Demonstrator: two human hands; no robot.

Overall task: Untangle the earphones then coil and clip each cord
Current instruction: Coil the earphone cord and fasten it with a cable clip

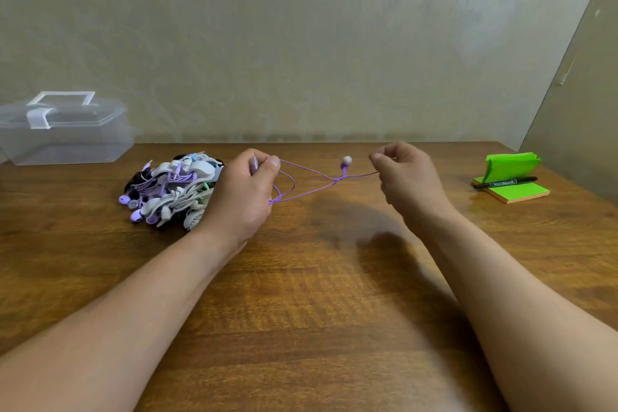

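Thin purple cord (311, 190), knotted below one earbud (346, 162), stretched between pinching left hand (242, 192) and right hand (406, 174); marker (505, 183) print illegible.

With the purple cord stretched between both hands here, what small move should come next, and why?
Probably ease the right hand back toward the left hand to slacken the purple cord, then work the knot loose. The strands cross and twist just below the earbud, and more loops hang at the left hand; pulling tighter would likely cinch the knot.
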